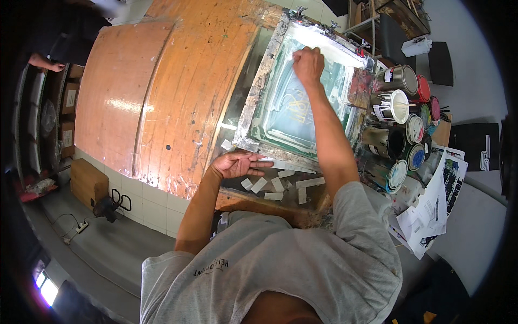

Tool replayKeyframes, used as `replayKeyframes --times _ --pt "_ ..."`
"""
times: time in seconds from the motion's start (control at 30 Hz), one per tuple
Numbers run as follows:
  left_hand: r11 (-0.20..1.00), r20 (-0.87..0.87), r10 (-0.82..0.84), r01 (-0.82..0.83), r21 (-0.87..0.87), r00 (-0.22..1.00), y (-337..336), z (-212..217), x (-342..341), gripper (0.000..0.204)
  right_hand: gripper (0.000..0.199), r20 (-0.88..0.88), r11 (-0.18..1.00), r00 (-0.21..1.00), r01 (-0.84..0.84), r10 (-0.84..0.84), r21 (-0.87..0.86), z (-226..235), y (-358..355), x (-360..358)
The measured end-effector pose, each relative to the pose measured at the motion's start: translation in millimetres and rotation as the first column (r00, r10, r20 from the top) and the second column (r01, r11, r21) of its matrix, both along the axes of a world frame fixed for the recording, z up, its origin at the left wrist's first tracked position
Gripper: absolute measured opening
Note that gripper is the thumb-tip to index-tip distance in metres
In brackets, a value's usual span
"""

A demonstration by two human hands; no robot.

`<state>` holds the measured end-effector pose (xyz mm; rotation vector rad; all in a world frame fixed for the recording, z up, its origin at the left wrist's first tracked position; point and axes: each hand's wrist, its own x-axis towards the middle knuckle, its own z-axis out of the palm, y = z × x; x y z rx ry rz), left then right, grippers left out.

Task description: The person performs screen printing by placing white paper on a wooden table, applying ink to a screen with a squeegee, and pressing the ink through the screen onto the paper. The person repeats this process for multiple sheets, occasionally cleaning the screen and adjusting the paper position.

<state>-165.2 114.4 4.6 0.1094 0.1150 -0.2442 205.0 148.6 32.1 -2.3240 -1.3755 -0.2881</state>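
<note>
A printing screen [258,92] with a worn metal frame and greenish mesh lies on the long orange wooden table [162,81]. My right hand [308,63] reaches far over the mesh near its top edge and presses a pale cloth or pad against it; what exactly it grips is hard to make out. At the frame's near corner my left hand [237,163] rests flat with its fingers spread. Several short strips of white tape [276,184] lie stuck on the table edge just beside that hand.
Several open paint cans [398,106] crowd the right side of the screen. Printed paper sheets [434,208] lie below them. Another person's hand [49,65] shows at the far left by shelves with boxes. A power strip [81,227] lies on the floor.
</note>
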Motion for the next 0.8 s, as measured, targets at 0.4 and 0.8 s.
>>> replayKeyframes --times 0.4,0.8 --pt "1.0 0.043 0.008 -0.008 0.011 0.999 -2.7 -5.2 -4.7 0.044 0.016 -0.084 0.943 0.939 -0.333 0.334 0.023 17.7 -121.9 -85.2" --pt "0.993 -0.005 -0.025 0.025 0.117 1.0 1.0 -4.6 -1.7 0.046 0.009 -0.022 0.997 0.999 0.04 -0.038 0.069 -3.9 -94.7 -34.1"
